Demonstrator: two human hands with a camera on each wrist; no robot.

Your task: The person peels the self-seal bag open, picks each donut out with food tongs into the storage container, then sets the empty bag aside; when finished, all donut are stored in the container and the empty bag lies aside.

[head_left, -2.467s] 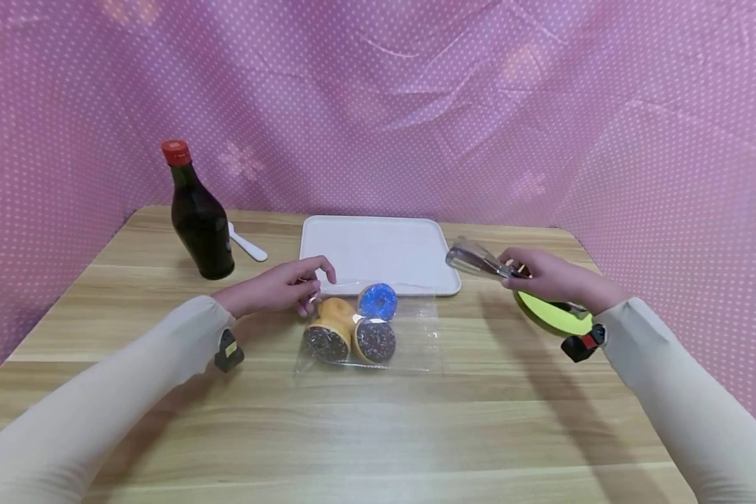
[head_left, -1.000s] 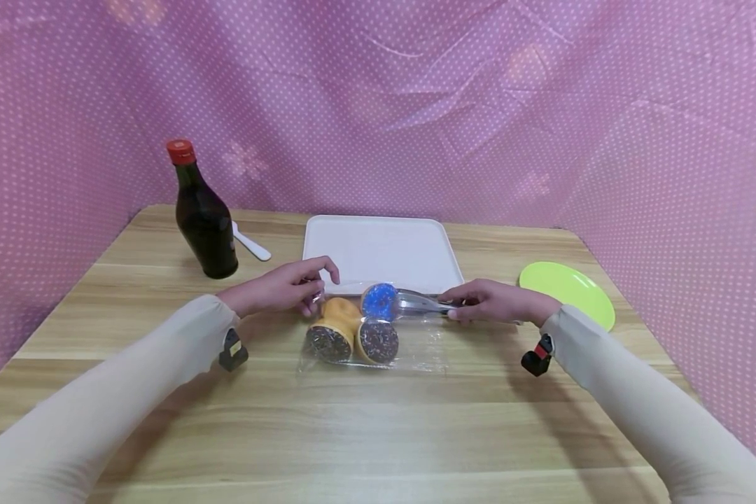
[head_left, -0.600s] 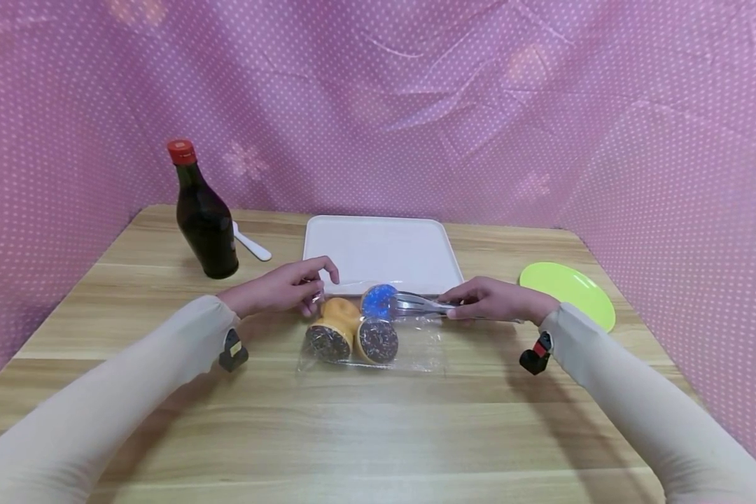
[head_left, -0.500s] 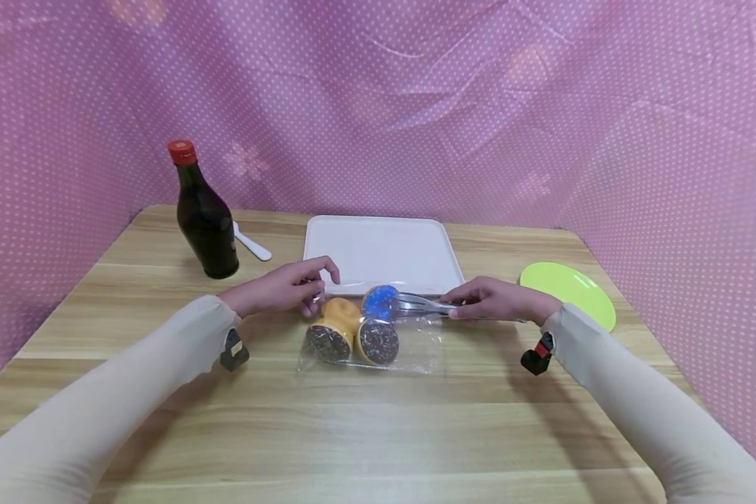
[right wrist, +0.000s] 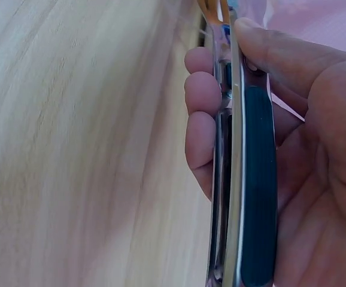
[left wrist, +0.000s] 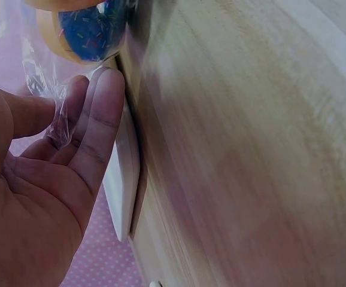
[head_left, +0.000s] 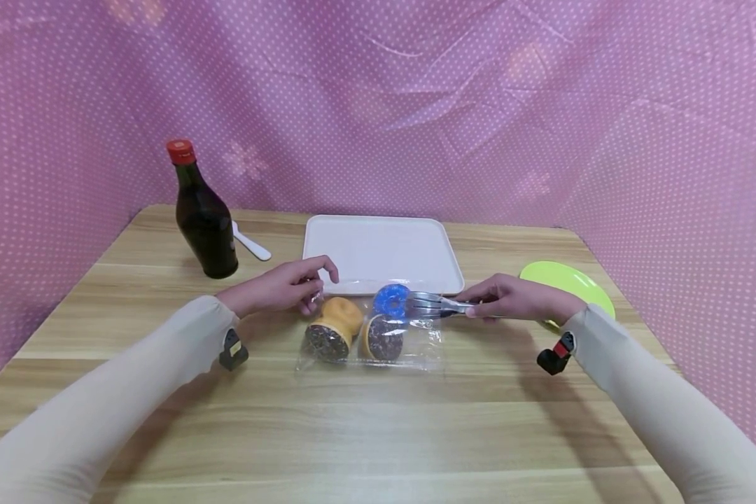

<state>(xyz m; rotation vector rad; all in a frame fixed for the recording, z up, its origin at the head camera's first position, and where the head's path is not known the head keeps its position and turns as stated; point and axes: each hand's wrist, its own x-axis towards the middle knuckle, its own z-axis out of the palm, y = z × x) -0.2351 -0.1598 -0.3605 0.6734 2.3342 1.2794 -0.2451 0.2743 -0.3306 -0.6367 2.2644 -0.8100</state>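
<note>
My left hand (head_left: 283, 285) pinches the edge of a clear plastic bag (left wrist: 58, 113) between thumb and fingers. Inside the bag lie several donuts: a blue-iced one (head_left: 392, 301), a plain orange-brown one (head_left: 343, 313) and two with dark sprinkled icing, one on the left (head_left: 329, 341) and one on the right (head_left: 384, 339). My right hand (head_left: 510, 297) grips metal food tongs (head_left: 437, 304) by their handles, which carry dark inlays (right wrist: 258, 179) in the right wrist view. The slotted tips of the tongs close over the blue donut's right side at the bag's right end.
Behind the bag a white rectangular tray (head_left: 381, 245) lies on the wooden table (head_left: 378, 434). At the right is a lime-green plate (head_left: 570, 281), partly behind my right hand. A dark bottle with a red cap (head_left: 204, 224) stands at the left, beside a white plastic utensil (head_left: 252, 246).
My right hand has brought the tongs from above the green plate into the bag. Just now the tongs have drawn the blue donut a little right, and the right dark donut has shifted too.
</note>
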